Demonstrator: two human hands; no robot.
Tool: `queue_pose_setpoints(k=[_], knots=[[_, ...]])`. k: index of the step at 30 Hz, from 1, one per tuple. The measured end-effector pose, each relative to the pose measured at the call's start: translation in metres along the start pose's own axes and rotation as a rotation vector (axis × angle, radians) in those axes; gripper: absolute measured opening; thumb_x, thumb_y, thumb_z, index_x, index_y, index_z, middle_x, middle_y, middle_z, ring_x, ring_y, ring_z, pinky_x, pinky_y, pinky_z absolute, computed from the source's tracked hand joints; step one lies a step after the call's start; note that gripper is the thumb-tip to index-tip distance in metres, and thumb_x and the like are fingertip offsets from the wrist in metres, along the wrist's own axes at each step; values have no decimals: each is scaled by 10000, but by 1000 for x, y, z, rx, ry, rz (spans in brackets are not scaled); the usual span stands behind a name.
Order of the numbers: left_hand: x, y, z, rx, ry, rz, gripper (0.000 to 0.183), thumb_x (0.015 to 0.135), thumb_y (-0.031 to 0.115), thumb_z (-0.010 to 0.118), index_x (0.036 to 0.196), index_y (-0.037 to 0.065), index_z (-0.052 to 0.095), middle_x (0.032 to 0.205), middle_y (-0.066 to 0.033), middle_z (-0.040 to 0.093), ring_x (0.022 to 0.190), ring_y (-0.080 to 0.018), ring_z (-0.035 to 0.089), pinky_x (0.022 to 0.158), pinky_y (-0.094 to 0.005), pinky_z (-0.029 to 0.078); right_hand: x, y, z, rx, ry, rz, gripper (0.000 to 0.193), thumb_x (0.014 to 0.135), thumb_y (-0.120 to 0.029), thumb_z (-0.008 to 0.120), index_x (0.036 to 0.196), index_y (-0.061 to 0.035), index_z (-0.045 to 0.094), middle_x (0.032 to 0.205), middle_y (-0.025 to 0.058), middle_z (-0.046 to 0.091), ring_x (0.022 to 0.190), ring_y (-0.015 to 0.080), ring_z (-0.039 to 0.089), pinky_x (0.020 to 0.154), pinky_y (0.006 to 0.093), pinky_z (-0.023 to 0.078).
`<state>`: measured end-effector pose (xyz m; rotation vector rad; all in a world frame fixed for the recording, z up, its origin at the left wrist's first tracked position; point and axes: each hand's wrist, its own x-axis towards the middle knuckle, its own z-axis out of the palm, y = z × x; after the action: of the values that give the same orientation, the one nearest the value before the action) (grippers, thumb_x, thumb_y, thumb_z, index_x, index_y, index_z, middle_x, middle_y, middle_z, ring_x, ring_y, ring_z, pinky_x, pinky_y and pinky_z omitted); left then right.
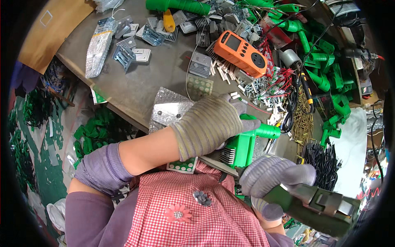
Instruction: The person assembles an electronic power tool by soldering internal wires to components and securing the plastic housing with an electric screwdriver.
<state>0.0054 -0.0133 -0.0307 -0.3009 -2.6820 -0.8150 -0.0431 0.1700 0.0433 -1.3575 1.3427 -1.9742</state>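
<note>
The left hand [216, 123] holds a green casing [243, 149], handle [268, 131] pointing right; the right hand [273, 177] grips a dark-green tool [304, 209], slanting down rightward.

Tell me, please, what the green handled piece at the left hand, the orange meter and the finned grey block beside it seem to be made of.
Green handled piece: probably moulded plastic, glossy and evenly coloured. Orange meter: likely a plastic case, with rounded corners and uniform colour. Finned grey block: dull metal, perhaps aluminium, judging by its grey sheen.

Glossy green plastic housing [243, 149], ribbed knit gloves [207, 128], shiny metal bracket [152, 36], smooth tabletop [131, 91]
</note>
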Motion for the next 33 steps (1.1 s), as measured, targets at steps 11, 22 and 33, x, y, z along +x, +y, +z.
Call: queue_pose_setpoints(k=[11,22,33], knots=[[0,1,0,45,-11,-3,794,653,43,747,1404,210,552,1283,-129,587,1021,-381,627,837,-453,552,8,-5,-6,-54,-126,25,482,893,-351,760,1098,-43,452,583,115,578,472,258,579,448,414,521],[-11,18,0,-6,-90,72,620,740,211,741,1336,289,593,1206,-104,615,1035,-337,634,846,-440,547,45,4,-42,236,93,-83,776,813,-198,838,1381,82,389,829,229,676,679,295,671,597,401,593],[-7,16,-2,16,-57,82,493,837,205,620,1314,329,612,1056,-90,615,964,-282,652,736,-367,556,65,30,-52,316,-64,109,783,641,-363,961,1149,13,498,778,138,658,712,241,667,683,387,585]])
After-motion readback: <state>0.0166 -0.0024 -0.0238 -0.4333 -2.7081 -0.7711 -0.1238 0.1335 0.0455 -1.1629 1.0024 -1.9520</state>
